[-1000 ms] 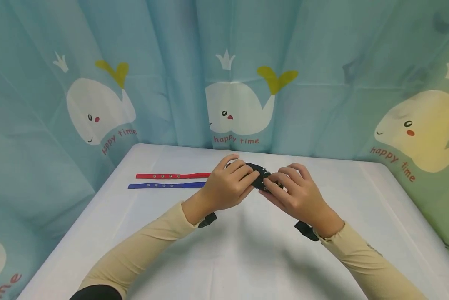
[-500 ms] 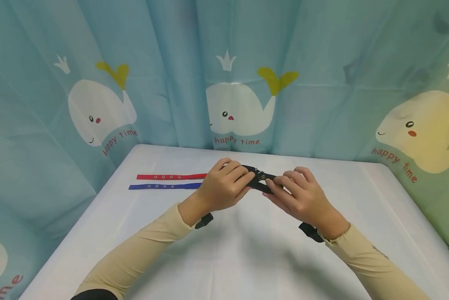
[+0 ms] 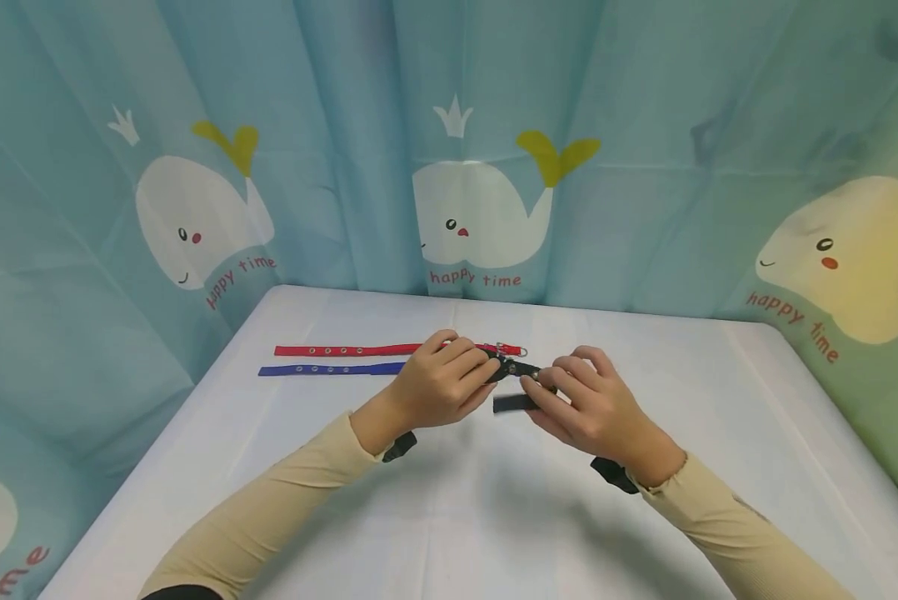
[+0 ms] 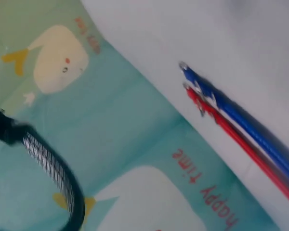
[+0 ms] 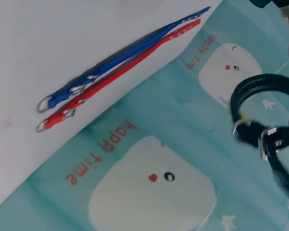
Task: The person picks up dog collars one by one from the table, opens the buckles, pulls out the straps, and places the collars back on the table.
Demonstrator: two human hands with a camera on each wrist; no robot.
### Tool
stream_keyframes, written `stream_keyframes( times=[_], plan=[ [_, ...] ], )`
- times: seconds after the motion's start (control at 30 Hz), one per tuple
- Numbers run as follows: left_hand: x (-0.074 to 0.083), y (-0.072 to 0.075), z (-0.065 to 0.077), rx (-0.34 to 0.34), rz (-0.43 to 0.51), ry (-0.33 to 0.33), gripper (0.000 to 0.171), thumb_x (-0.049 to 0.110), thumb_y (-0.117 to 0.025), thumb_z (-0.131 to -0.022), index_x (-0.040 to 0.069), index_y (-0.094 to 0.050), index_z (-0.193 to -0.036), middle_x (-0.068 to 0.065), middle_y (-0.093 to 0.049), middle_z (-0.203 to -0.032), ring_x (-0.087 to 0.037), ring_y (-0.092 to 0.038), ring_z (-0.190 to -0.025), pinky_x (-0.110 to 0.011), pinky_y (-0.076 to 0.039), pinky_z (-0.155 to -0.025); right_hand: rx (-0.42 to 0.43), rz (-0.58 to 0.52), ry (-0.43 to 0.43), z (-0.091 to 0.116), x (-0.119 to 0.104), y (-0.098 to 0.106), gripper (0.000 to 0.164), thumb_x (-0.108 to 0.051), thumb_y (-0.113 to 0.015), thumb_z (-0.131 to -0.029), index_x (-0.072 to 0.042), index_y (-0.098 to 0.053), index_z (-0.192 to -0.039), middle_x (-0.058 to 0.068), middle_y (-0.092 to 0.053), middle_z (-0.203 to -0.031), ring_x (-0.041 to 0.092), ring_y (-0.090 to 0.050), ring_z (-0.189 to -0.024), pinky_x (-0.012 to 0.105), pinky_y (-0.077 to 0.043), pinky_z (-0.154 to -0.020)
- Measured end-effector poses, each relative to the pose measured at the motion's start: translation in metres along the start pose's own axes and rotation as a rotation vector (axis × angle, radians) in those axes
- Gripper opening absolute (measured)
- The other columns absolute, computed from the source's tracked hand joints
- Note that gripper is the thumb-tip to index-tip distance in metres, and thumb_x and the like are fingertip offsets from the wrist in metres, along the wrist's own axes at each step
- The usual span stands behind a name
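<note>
Both hands hold a black collar [image 3: 498, 367] above the table in the head view. My left hand [image 3: 443, 380] grips its left part with curled fingers. At the buckle side, my right hand [image 3: 586, 403] pinches it between thumb and fingers. A loose black strap end juts out left below the right fingers. In the left wrist view the collar [image 4: 53, 166] bends in a curve at lower left. The right wrist view shows the collar [image 5: 253, 132] looped, with its metal buckle, slightly blurred. The fingers hide part of the strap.
Behind the hands a red collar [image 3: 389, 349] and a blue collar [image 3: 329, 370] lie straight, side by side, on the white table [image 3: 464, 517]. Both have metal eyelets; buckles and end rings show in the wrist views. A whale-print curtain [image 3: 344, 167] hangs along the table's far edge.
The black collar has come slightly down and nearer, its strap end now hanging free below the right hand. The red collar's ring end has come into sight behind it.
</note>
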State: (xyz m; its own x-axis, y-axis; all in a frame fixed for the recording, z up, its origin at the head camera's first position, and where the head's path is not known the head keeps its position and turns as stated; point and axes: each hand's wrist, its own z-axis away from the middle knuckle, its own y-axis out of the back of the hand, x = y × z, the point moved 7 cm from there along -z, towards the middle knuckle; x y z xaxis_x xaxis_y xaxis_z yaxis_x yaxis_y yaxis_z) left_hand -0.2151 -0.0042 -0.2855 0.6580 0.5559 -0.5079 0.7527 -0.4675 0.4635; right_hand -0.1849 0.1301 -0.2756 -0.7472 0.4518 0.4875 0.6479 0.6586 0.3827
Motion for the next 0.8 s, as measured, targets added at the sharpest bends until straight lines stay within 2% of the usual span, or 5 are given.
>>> stream_keyframes(
  times=[0.23,0.47,0.57,0.67,0.8],
  plan=[
    [0.000,0.008,0.001,0.076,0.120,0.014,0.020,0.029,-0.063,-0.085,0.013,-0.074,-0.089,0.003,-0.071,-0.078,-0.013,-0.060,-0.074,-0.028,-0.048,-0.074,-0.003,-0.013,-0.004,-0.004,-0.001,-0.003,0.023,-0.025,-0.057,-0.093,-0.007,-0.070,-0.084,0.005,-0.061,-0.070,0.021,-0.055,-0.064,0.040,-0.046,-0.066],
    [0.006,0.019,0.004,0.214,0.256,-0.066,0.024,0.030,-0.057,-0.090,0.013,-0.075,-0.089,0.003,-0.070,-0.076,-0.011,-0.060,-0.072,-0.027,-0.049,-0.074,-0.060,-0.029,-0.024,0.001,0.003,-0.006,0.026,-0.025,-0.053,-0.094,-0.007,-0.070,-0.089,0.006,-0.063,-0.076,0.023,-0.057,-0.069,0.042,-0.047,-0.070],
    [0.008,0.022,0.005,0.239,0.302,-0.093,0.021,0.029,-0.062,-0.087,0.012,-0.075,-0.089,0.003,-0.071,-0.077,-0.012,-0.061,-0.072,-0.026,-0.049,-0.074,-0.074,-0.041,-0.024,0.003,0.005,-0.006,0.027,-0.023,-0.049,-0.094,-0.007,-0.069,-0.089,0.007,-0.063,-0.078,0.024,-0.057,-0.071,0.044,-0.047,-0.072],
    [0.007,0.019,0.004,0.167,0.343,-0.095,0.020,0.030,-0.072,-0.081,0.014,-0.075,-0.092,0.003,-0.071,-0.079,-0.012,-0.062,-0.076,-0.027,-0.050,-0.078,-0.076,-0.054,-0.035,0.004,0.009,-0.004,0.026,-0.021,-0.048,-0.094,-0.007,-0.070,-0.088,0.008,-0.063,-0.079,0.025,-0.057,-0.073,0.046,-0.047,-0.073],
    [0.000,0.005,0.004,-0.094,0.416,-0.026,0.026,0.028,-0.077,-0.076,0.016,-0.072,-0.100,0.005,-0.070,-0.088,-0.012,-0.063,-0.087,-0.027,-0.049,-0.085,-0.101,-0.074,-0.056,0.004,0.013,-0.002,0.028,-0.024,-0.049,-0.095,-0.007,-0.070,-0.086,0.009,-0.062,-0.079,0.026,-0.058,-0.074,0.048,-0.047,-0.075]
  ],
)
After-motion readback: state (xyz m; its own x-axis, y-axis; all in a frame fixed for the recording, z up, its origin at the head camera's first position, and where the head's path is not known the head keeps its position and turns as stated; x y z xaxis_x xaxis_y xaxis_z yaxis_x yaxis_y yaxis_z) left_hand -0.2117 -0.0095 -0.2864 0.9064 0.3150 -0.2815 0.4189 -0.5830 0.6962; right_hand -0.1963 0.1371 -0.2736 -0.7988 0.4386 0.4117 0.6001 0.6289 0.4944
